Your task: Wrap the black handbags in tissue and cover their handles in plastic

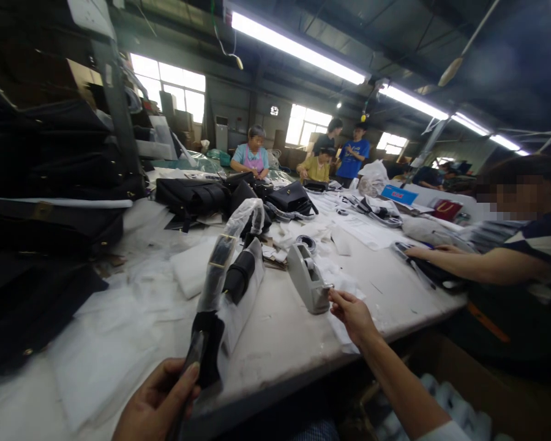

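Note:
My left hand (163,398) is closed around the lower end of a black bag strap (206,324). Clear plastic wrap covers the strap's upper part, where a gold-coloured buckle (221,250) shows through. Just beside the strap lies a rolled black piece (239,275) on white wrapping sheet (248,306). At the front of a grey tape dispenser (305,285), the fingertips of my right hand (356,315) pinch together at the cutting edge, on the end of the clear tape (329,287). A roll sits inside the dispenser.
Black bags (193,197) lie across the white table (266,349), with a tall stack (50,159) at left. White paper sheets (105,361) cover the left side. A co-worker's arm (459,263) reaches over a black item at right. Several people stand farther back.

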A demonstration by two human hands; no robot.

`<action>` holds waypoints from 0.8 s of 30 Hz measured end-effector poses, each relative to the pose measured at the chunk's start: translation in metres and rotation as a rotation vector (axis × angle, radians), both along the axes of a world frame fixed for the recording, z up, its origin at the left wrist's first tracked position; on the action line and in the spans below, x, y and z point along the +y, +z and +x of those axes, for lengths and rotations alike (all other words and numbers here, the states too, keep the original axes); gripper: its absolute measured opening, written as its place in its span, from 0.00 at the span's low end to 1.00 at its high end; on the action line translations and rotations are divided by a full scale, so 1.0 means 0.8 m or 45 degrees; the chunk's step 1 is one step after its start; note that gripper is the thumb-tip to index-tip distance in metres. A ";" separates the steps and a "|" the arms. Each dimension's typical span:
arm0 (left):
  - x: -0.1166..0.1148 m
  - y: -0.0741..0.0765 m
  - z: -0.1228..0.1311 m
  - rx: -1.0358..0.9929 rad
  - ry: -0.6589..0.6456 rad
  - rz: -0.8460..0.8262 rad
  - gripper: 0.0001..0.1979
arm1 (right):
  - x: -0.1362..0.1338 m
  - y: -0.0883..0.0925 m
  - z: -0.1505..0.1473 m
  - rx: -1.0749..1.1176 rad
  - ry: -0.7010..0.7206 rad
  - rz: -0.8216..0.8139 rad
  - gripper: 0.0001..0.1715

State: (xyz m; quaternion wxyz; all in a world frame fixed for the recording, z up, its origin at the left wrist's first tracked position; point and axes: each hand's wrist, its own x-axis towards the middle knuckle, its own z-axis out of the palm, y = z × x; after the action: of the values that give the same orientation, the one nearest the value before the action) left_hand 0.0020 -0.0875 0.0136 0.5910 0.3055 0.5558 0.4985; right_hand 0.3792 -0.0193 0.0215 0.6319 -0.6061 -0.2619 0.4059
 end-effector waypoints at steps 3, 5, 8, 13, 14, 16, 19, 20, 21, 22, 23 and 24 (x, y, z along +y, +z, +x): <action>-0.006 0.013 0.006 0.005 0.014 0.088 0.24 | -0.003 -0.002 -0.010 0.062 0.040 -0.005 0.18; -0.008 0.020 0.011 0.000 0.024 0.139 0.22 | -0.008 -0.004 -0.026 0.082 0.080 -0.019 0.18; -0.010 0.024 0.014 -0.022 0.057 0.176 0.22 | -0.026 -0.001 -0.071 0.038 0.209 -0.015 0.17; -0.011 0.023 0.013 -0.029 0.022 0.200 0.20 | -0.069 0.042 -0.186 -0.273 0.813 0.168 0.15; -0.011 0.023 0.013 -0.020 0.012 0.222 0.19 | -0.074 0.053 -0.209 -0.290 0.914 0.210 0.15; -0.012 0.022 0.013 -0.006 -0.025 0.271 0.17 | -0.078 0.073 -0.246 -0.276 1.060 0.295 0.21; -0.012 0.019 0.012 0.005 -0.052 0.349 0.16 | -0.071 0.088 -0.282 -0.406 1.110 0.390 0.27; -0.012 0.019 0.012 0.010 -0.049 0.371 0.16 | -0.068 0.089 -0.290 -0.516 1.084 0.402 0.26; -0.012 0.018 0.012 0.015 -0.044 0.390 0.17 | -0.064 0.090 -0.295 -0.644 1.047 0.402 0.25; -0.012 0.018 0.012 0.024 -0.037 0.405 0.17 | -0.062 0.090 -0.298 -0.777 1.006 0.394 0.24; -0.013 0.019 0.012 0.038 -0.032 0.415 0.18 | -0.060 0.091 -0.301 -0.911 0.967 0.381 0.23; -0.013 0.019 0.011 0.056 -0.027 0.419 0.18 | -0.058 0.091 -0.302 -1.035 0.933 0.366 0.22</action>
State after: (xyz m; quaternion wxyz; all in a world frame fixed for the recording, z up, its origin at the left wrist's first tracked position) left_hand 0.0111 -0.0980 0.0289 0.5258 0.4148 0.4761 0.5699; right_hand 0.1373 -0.0660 0.0945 0.3743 -0.4910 -0.7300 0.2930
